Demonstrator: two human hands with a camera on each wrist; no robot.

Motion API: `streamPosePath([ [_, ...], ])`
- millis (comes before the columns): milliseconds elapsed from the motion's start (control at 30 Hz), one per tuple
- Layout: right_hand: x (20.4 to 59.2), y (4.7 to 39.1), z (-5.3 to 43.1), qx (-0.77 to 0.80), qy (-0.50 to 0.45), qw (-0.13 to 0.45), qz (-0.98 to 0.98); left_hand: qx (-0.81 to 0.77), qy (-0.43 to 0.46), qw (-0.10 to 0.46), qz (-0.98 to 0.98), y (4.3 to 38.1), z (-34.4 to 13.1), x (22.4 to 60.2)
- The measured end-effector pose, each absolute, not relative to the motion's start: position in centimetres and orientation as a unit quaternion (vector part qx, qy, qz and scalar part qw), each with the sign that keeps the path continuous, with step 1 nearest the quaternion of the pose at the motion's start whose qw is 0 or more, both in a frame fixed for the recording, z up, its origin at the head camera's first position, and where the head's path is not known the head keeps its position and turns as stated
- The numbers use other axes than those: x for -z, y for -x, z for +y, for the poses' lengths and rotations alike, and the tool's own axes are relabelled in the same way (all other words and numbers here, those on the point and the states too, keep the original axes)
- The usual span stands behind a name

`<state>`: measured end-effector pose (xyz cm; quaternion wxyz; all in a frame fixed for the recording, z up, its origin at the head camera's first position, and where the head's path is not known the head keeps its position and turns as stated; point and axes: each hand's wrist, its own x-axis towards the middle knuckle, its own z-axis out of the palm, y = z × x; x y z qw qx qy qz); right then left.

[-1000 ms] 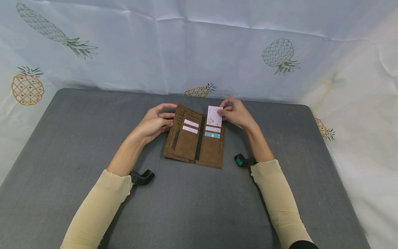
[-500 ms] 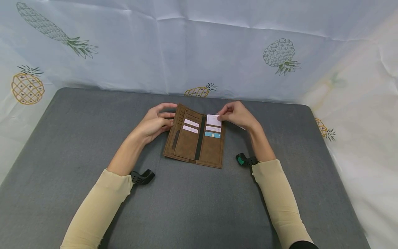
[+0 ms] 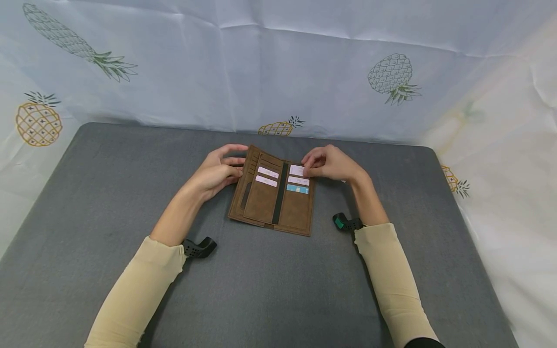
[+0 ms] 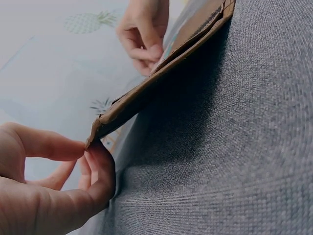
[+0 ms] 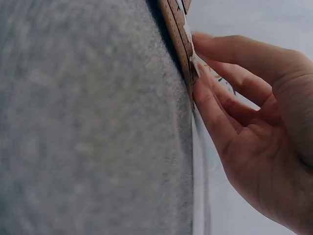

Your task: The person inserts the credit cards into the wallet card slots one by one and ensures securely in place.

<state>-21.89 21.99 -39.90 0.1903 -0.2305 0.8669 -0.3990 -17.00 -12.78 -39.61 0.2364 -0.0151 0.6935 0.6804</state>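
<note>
A brown wallet (image 3: pixel 261 205) lies spread out near the table's far edge, its left flap tilted up. My left hand (image 3: pixel 213 175) pinches the outer edge of that flap between thumb and fingers; the left wrist view shows the grip close up. At the upper right slot, my right hand (image 3: pixel 334 163) pinches a whitish card (image 3: pixel 296 170), thumb in front and fingers behind. Most of this card is hidden in the slot. Below it, another pale card (image 3: pixel 298 181) and a blue card (image 3: pixel 297 189) show their top strips. Two pale cards (image 3: pixel 266 181) sit in the left flap's slots.
Grey cloth covers the table (image 3: pixel 278 285). Behind it hangs a white curtain (image 3: pixel 196 72) with pineapple prints, close to the far edge. Each wrist carries a black camera mount (image 3: pixel 199 247) beside its beige sleeve (image 3: pixel 139 295).
The card in my right hand has slid down into the upper right slot, leaving only a short strip showing. My right hand has come down with it. The left hand and wallet stay put.
</note>
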Motion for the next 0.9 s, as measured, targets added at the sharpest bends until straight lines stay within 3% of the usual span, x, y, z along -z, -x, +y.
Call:
streamPosePath([
  [900,39.84,21.73,21.36,0.374,0.262,0.185,0.870,-0.677,0.019,0.238,0.696,17.04,-12.69,39.57],
])
